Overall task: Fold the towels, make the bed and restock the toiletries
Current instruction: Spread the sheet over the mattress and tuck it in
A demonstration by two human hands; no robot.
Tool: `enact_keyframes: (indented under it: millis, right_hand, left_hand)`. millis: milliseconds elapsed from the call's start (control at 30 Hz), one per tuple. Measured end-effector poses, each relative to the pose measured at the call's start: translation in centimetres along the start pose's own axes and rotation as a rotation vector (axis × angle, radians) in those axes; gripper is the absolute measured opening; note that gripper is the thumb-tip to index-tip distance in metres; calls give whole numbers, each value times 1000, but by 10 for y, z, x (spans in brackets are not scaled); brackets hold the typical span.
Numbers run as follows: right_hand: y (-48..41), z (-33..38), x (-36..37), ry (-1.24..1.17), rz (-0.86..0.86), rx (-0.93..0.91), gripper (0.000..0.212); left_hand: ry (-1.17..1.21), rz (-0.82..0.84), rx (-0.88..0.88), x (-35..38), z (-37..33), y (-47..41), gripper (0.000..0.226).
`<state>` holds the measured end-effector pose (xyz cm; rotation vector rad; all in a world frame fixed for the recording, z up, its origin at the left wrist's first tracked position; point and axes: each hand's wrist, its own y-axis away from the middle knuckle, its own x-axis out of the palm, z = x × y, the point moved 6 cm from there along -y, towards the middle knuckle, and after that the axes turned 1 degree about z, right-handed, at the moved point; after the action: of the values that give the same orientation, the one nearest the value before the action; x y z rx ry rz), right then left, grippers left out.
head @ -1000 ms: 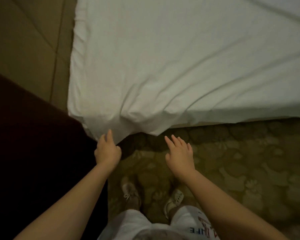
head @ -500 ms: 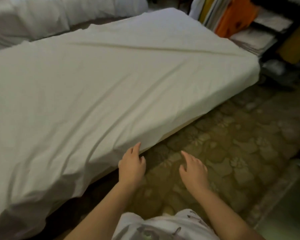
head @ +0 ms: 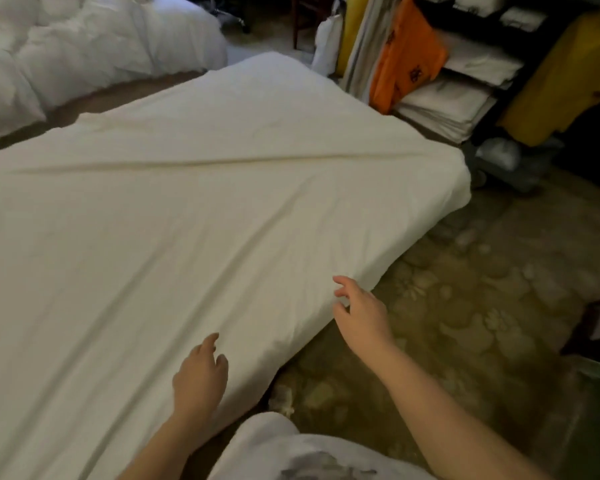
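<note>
You stood at the near right side of the bed [head: 456,194], both hands out at its edge. Your left hand [head: 200,379] hung low over the white sheet [head: 205,220], just inside the near edge. Its fingers were loose and slightly parted, gripping nothing; whether the fingertips touched the cloth could not be told. Your right hand [head: 361,315] reached farther right along the same edge, fingers spread wide and lightly bent, also empty. It was just where the sheet dropped over the side toward the carpet [head: 465,306].

The sheet lay across the whole mattress, mostly flat. One long crease ran left to right across its far half, and softer folds fanned from the near edge toward the left. Its far right corner hung rounded over the mattress.

On the far left, a bunched white duvet [head: 84,53] sat apart from the bed, beyond a brown strip. On the far right stood a dark cart [head: 527,178] stacked with folded white linen [head: 447,105]. An orange bag [head: 406,60] hung at its left side and a yellow bag [head: 551,81] at its right. Patterned carpet filled the near right, and your white shirt [head: 291,448] showed at the bottom edge.
</note>
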<state>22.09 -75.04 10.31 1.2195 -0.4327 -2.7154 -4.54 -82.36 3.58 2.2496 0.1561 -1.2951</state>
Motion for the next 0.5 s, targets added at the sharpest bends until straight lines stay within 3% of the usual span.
enact_keyframes:
  millis: [300, 400, 500]
  right_hand:
    - [-100, -162, -150, -215, -261, 419, 38]
    - [-137, -228, -190, -236, -311, 507, 36]
    - [-195, -283, -231, -189, -260, 520, 36]
  left_hand:
    - [-139, 85, 581, 44, -351, -137, 42]
    - [-110, 114, 653, 90, -451, -158, 41]
    - [-72, 144, 599, 142, -523, -177, 41]
